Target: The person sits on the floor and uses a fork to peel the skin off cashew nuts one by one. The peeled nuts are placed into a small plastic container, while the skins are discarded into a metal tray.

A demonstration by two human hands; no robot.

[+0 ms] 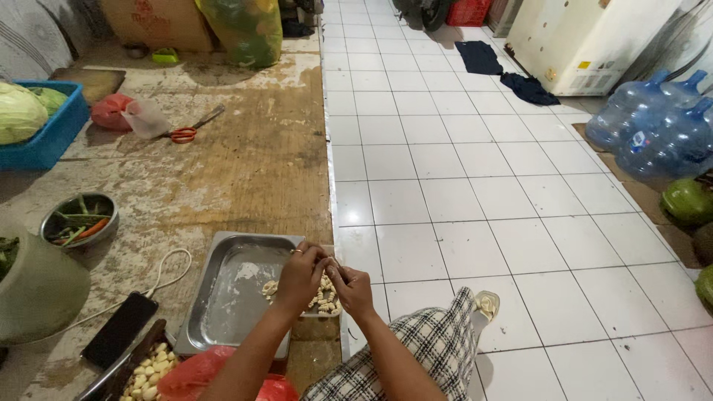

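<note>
My left hand (301, 276) and my right hand (350, 288) meet over the right end of a steel tray (230, 297), fingers pinched together around a small pale garlic clove that is mostly hidden. Garlic skins and cloves (321, 298) lie under my hands at the tray's right edge. A ring shows on a left finger. Peeled cloves (148, 371) fill a dark container at the lower left, beside a red plastic bag (200, 375).
A black phone (119, 329) with a white cable lies left of the tray. A steel bowl of chillies (78, 219), a blue crate with cabbages (33, 122), orange-handled scissors (186, 132) and a red bag (111, 111) sit on the worn wooden platform. Water jugs (657, 122) stand right.
</note>
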